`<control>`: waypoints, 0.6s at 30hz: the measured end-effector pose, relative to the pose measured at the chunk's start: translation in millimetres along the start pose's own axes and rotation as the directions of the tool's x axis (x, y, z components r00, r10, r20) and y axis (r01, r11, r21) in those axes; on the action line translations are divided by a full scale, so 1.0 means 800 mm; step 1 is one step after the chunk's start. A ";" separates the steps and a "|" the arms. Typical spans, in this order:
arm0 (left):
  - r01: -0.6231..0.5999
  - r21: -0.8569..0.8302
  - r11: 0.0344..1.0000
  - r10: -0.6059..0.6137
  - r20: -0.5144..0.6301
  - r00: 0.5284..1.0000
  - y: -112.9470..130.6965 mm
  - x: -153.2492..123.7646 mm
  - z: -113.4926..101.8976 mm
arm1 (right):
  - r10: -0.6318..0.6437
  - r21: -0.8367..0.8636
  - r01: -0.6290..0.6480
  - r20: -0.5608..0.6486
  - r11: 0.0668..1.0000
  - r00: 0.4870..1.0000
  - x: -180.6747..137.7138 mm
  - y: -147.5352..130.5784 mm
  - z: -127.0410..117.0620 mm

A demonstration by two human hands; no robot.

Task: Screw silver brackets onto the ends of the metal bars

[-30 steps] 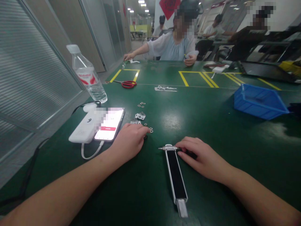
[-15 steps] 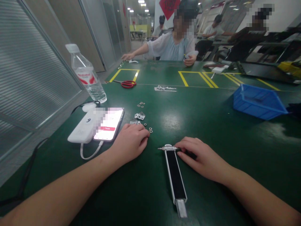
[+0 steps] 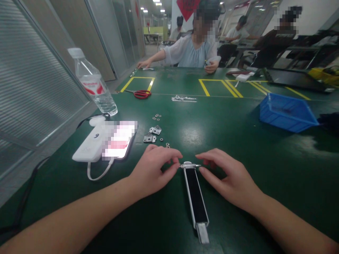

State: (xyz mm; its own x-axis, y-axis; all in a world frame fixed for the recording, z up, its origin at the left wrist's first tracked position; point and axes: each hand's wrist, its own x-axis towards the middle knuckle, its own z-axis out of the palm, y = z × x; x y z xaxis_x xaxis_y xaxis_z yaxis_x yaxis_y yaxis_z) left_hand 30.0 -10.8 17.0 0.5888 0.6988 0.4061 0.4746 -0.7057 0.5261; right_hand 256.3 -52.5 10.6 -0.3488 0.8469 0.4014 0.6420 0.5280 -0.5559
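In front of me lies a long narrow metal piece (image 3: 196, 197) with a black face, silver edges and a flat metal tab at its near end. A thin metal rod (image 3: 190, 165) runs crosswise at its far end. At the rod's left tip, my left hand (image 3: 159, 167) has thumb and forefinger close together; whatever they pinch is too small to make out. My right hand (image 3: 225, 174) is open beside the rod's right tip, thumb and forefinger apart. Small metal brackets (image 3: 149, 137) and several nuts (image 3: 167, 145) lie beyond my left hand.
Left of my hands are a white power bank (image 3: 88, 144), a cabled phone (image 3: 120, 141) and a water bottle (image 3: 96, 88). Red-handled scissors (image 3: 143, 94), small metal parts (image 3: 184, 98) and a blue bin (image 3: 287, 113) are farther off. Another person (image 3: 189, 53) sits opposite.
My left hand has come right from the small parts to the rod's left tip, uncovering a bracket. My right fingers have parted from the rod's right end.
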 end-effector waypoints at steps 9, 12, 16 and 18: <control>0.062 -0.499 0.864 -0.074 -0.004 0.997 0.035 -0.011 0.019 | -0.348 0.120 0.345 0.002 0.931 0.938 -0.004 -0.020 0.001; 0.134 -0.619 0.774 -0.143 0.036 0.989 0.036 -0.011 0.019 | -0.349 0.107 0.351 -0.035 0.930 0.936 -0.003 -0.021 -0.002; 0.210 -0.675 0.708 -0.201 0.093 0.975 0.036 -0.010 0.018 | -0.346 0.084 0.352 -0.082 0.932 0.935 -0.001 -0.022 -0.006; 0.222 -0.683 0.696 -0.202 0.110 0.973 0.037 -0.010 0.019 | -0.348 0.084 0.355 -0.088 0.931 0.933 0.000 -0.024 -0.007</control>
State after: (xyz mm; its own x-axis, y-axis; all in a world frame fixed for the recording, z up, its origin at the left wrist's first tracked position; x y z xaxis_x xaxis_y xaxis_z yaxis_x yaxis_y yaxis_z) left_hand 49.3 -38.9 17.7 0.5488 0.8100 0.2065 0.0140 -0.2560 0.9666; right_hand 248.4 -63.1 25.2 -0.4889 0.6012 0.6321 0.4168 0.7975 -0.4362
